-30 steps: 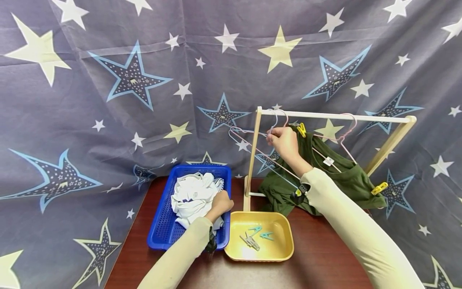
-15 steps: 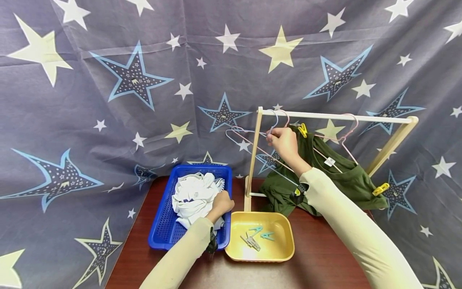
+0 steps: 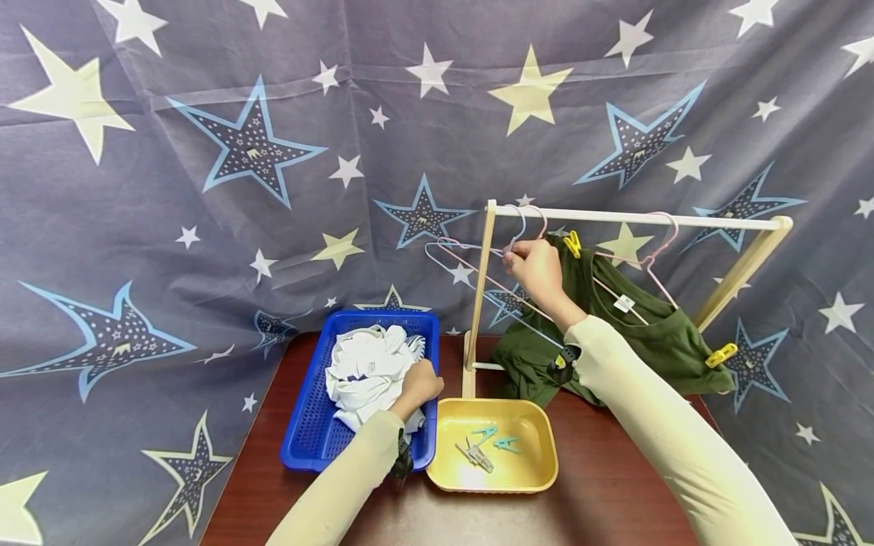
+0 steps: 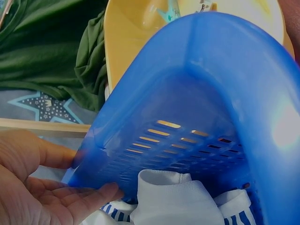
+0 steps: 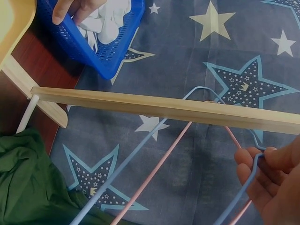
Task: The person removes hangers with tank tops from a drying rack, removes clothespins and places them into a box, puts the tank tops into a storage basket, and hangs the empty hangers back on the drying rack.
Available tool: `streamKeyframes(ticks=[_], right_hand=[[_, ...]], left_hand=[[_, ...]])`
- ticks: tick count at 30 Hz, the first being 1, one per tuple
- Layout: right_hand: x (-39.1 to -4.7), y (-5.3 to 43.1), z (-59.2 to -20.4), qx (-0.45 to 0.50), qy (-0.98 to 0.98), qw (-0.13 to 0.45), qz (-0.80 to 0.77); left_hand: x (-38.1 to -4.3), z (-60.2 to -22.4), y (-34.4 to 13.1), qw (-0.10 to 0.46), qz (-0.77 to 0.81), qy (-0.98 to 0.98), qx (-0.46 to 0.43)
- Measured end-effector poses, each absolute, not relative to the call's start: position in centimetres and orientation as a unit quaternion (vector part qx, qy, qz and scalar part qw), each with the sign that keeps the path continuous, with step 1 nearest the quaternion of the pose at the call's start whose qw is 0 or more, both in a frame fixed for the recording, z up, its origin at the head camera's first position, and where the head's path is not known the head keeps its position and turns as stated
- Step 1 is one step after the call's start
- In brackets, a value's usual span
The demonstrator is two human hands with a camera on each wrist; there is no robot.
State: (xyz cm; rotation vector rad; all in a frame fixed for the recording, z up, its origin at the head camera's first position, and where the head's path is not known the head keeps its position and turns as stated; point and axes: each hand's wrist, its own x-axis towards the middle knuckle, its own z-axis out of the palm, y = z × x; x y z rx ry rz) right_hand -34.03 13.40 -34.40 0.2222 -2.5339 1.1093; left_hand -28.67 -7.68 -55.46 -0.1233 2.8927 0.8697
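Note:
My left hand (image 3: 419,384) holds the right rim of the blue plastic basket (image 3: 305,425); in the left wrist view the thumb is outside the wall and the fingers inside. White clothing (image 3: 365,371), some with blue stripes, lies bunched in the basket beside these fingers. Up at the rack, my right hand (image 3: 542,274) pinches a light blue clothes hanger (image 5: 117,168) just below its hook, which is over the white rail (image 3: 614,218). Behind it hangs a pink hanger (image 5: 159,164). A dark green shirt (image 3: 655,341) hangs on another pink hanger (image 3: 652,262).
A yellow tub (image 3: 546,455) beside the basket contains turquoise clothespins (image 3: 505,444) and grey ones (image 3: 476,456). Yellow clothespins (image 3: 721,355) clip the green shirt. The rack's wooden left post (image 3: 480,296) stands between the hands. Starry fabric (image 3: 225,227) hangs behind the table.
The blue hanger's left end has swung slightly left, away from the pink one. Both hands keep their places and grips.

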Motion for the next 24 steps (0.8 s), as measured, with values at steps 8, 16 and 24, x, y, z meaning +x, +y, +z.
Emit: streamKeyframes(ticks=[8,16,24], right_hand=[[-34.0,13.5,-34.5,0.076,-0.895,0.183,0.399],[-33.8,13.6,-34.0,0.073,-0.897,0.179,0.399],[-33.4,14.1,-33.2,0.083,-0.910,0.180,0.364]], left_hand=[[-28.7,-55.4,-7.7,0.056,0.289,0.955,-0.043],[-28.7,-55.3,-7.6,0.053,0.292,0.954,-0.042],[-28.6,-55.4,-7.6,0.060,0.286,0.955,-0.044]])
